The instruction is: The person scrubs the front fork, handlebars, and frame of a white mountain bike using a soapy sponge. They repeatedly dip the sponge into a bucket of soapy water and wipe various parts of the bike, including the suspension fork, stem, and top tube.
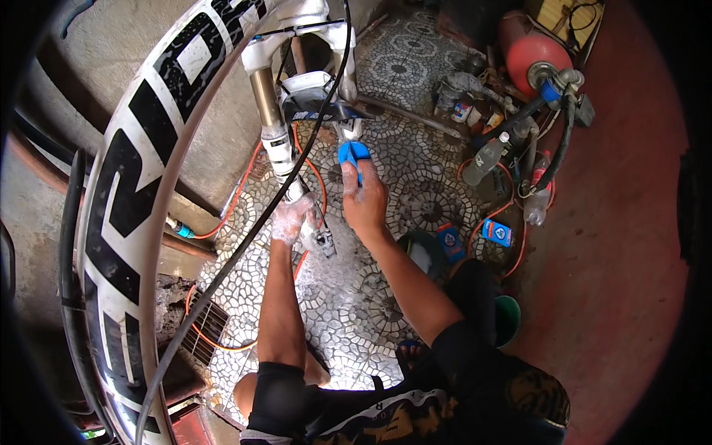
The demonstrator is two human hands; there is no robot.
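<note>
A white bicycle suspension fork [280, 157] with gold and white legs hangs in front of me, soapy in places. My left hand [288, 219], covered in suds, is closed round the lower end of its left leg. My right hand [366, 209] grips a blue sponge [354, 152] and presses it at the fork's right leg, just below the dark mudguard [326, 113]. Part of that leg is hidden behind the sponge and fingers. A black cable [248, 237] crosses in front of the fork.
A large white-and-black bicycle frame tube [122, 200] curves along the left. An orange hose [245, 185] winds over the wet mosaic floor [334, 304], past a drain grate [208, 319]. Right stand a red tank [526, 55], plastic bottles [486, 159], blue packets [497, 232] and a green bucket [507, 320].
</note>
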